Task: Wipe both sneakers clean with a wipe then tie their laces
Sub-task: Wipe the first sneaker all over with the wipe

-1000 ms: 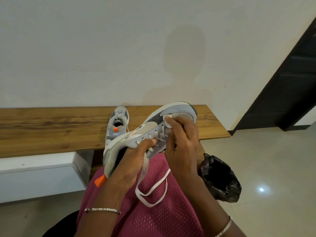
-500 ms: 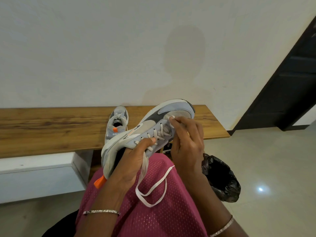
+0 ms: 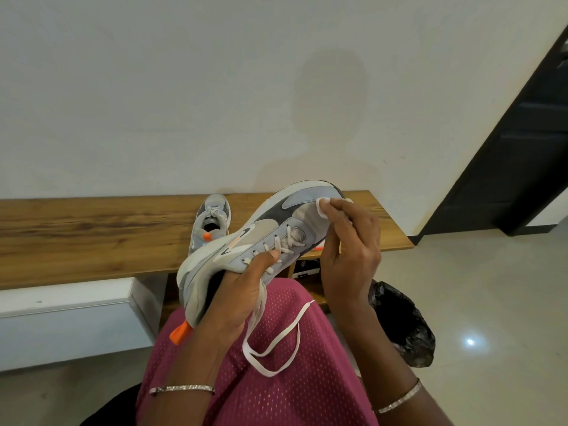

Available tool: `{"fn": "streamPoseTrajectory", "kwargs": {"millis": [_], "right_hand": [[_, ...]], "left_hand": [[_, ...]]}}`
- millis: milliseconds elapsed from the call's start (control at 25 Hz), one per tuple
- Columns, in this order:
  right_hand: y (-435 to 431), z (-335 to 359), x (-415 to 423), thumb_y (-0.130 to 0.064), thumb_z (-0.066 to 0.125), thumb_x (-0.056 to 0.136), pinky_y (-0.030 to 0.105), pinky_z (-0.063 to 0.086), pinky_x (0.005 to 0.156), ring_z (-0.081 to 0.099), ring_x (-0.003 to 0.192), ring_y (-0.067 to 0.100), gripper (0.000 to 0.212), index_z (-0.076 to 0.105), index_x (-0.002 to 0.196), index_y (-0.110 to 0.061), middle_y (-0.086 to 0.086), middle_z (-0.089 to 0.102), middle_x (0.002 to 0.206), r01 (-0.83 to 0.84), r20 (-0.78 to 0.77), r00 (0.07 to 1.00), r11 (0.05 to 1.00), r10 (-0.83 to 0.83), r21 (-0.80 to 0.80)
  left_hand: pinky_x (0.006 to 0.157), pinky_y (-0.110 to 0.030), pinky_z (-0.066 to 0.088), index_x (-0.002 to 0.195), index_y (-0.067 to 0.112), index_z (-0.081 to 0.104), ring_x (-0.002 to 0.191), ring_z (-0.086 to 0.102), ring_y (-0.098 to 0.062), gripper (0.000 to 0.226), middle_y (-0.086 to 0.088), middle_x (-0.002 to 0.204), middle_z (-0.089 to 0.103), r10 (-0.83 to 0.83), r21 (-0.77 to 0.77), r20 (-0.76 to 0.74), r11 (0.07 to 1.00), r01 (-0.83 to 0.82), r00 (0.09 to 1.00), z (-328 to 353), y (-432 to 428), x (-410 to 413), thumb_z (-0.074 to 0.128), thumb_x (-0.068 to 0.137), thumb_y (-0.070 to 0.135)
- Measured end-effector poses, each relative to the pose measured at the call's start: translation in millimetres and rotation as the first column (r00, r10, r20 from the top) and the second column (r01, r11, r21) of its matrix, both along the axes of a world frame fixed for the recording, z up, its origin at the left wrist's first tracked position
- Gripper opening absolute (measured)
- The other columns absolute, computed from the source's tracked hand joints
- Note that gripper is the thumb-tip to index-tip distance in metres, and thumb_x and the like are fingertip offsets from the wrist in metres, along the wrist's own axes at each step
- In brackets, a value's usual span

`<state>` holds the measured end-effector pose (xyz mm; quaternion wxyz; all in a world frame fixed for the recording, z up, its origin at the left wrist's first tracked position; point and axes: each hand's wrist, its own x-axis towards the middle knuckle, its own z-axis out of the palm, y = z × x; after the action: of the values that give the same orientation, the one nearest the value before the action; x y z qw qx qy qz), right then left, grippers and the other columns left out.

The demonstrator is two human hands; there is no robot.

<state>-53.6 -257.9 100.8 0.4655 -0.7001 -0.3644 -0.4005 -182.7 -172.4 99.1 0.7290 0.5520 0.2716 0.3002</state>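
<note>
The sneaker [image 3: 270,229] is held above the lap, toe toward 2 o'clock, with the fingers of the left hand [image 3: 239,293] clamped on its opening. The right hand [image 3: 350,256] pinches the wipe [image 3: 322,207] against the toe. The second sneaker [image 3: 212,210] stands on the desk [image 3: 92,235], at 10 o'clock.

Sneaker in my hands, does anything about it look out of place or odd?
The laces are untied: a loose white loop hangs from the sneaker onto the lap. Nothing looks damaged or spilled.

A white wall [image 3: 153,87] backs a wooden bench [image 3: 76,235]; pale glossy floor [image 3: 491,287], dark doorframe [image 3: 507,164] at right.
</note>
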Motion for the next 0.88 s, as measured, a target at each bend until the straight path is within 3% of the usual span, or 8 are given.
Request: {"fn": "streamPoseTrajectory", "kwargs": {"millis": [80,200,320,440,520,640,760,880], "right_hand": [[7.2,-0.5,-9.0,-0.016,0.048,0.104,0.028,0.051,0.094,0.061,0.110,0.029,0.031,0.073,0.112,0.001,0.016,0.070,0.112,-0.050,0.120,0.991,0.995,0.059,-0.082],[9.2,-1.0,-10.8,-0.014,0.055,0.100,0.033,0.052,0.098,0.061,0.114,0.031,0.027,0.072,0.112,0.003,0.018,0.070,0.114,-0.045,0.210,0.974,0.979,0.087,-0.199],[-6.2,1.9,15.4,-0.010,0.056,0.098,0.029,0.053,0.092,0.062,0.111,0.028,0.025,0.071,0.113,0.002,0.017,0.069,0.114,0.062,0.079,0.995,0.993,-0.055,-0.099],[-18.7,3.2,30.6,-0.003,0.059,0.097,0.014,0.052,0.084,0.062,0.098,0.011,0.024,0.070,0.118,-0.004,0.007,0.070,0.110,0.055,-0.183,0.981,0.998,-0.056,-0.014],[-16.8,3.5,29.0,-0.001,0.059,0.097,0.008,0.048,0.078,0.058,0.092,0.003,0.025,0.069,0.119,-0.005,0.006,0.071,0.107,0.055,-0.214,0.975,0.998,-0.056,-0.009],[-11.8,11.8,26.4,-0.004,0.056,0.098,0.006,0.046,0.085,0.059,0.100,0.005,0.025,0.069,0.119,-0.005,0.009,0.070,0.112,0.044,-0.197,0.980,0.998,-0.034,0.049],[-3.0,16.4,15.7,-0.009,0.050,0.101,0.027,0.053,0.096,0.064,0.109,0.020,0.026,0.071,0.116,-0.003,0.011,0.069,0.116,-0.036,-0.140,0.989,0.999,0.038,0.013],[7.2,16.3,-1.8,-0.011,0.042,0.095,0.041,0.053,0.098,0.064,0.110,0.028,0.035,0.074,0.108,-0.001,0.013,0.070,0.113,-0.170,-0.002,0.985,0.961,0.174,-0.220]], "left_hand": [[0.083,-0.011,0.051,0.097,0.028,0.073,0.101,0.069,0.000,0.022,0.015,0.095,0.078,-0.037,0.038,0.012,0.999,0.037,0.999,2.1,-4.0,0.1,0.063,0.095,0.008],[0.088,-0.016,0.052,0.099,0.024,0.075,0.106,0.070,-0.006,0.023,0.008,0.101,0.079,-0.069,0.046,0.019,0.997,0.068,0.997,1.3,-6.6,0.7,0.060,0.096,0.007],[0.086,-0.012,0.051,0.105,0.028,0.072,0.107,0.068,-0.001,0.023,0.017,0.101,0.077,-0.044,0.016,0.005,0.999,0.044,0.999,-3.0,-2.2,0.7,0.065,0.094,0.010],[0.097,-0.022,0.049,0.113,0.028,0.071,0.112,0.066,-0.005,0.025,0.013,0.108,0.076,-0.048,0.006,-0.017,0.999,0.048,0.999,-6.6,-0.4,1.9,0.067,0.093,0.014],[0.101,-0.026,0.048,0.114,0.032,0.069,0.115,0.065,-0.008,0.027,0.011,0.113,0.075,-0.029,0.015,-0.022,0.999,0.029,0.999,-7.8,-1.3,3.4,0.068,0.093,0.016],[0.095,-0.017,0.045,0.106,0.042,0.065,0.112,0.062,-0.001,0.028,0.019,0.112,0.070,-0.016,0.087,-0.034,0.996,0.019,0.999,-4.8,-4.1,3.9,0.068,0.094,0.017],[0.096,-0.013,0.043,0.110,0.046,0.064,0.113,0.058,0.007,0.031,0.024,0.115,0.068,-0.050,0.180,-0.059,0.982,0.060,0.997,-7.5,-3.7,1.2,0.066,0.096,0.018],[0.108,-0.025,0.042,0.125,0.037,0.065,0.121,0.057,0.003,0.031,0.018,0.124,0.068,-0.079,0.299,-0.109,0.948,0.109,0.991,-13.5,-6.8,1.2,0.065,0.097,0.023]]}}
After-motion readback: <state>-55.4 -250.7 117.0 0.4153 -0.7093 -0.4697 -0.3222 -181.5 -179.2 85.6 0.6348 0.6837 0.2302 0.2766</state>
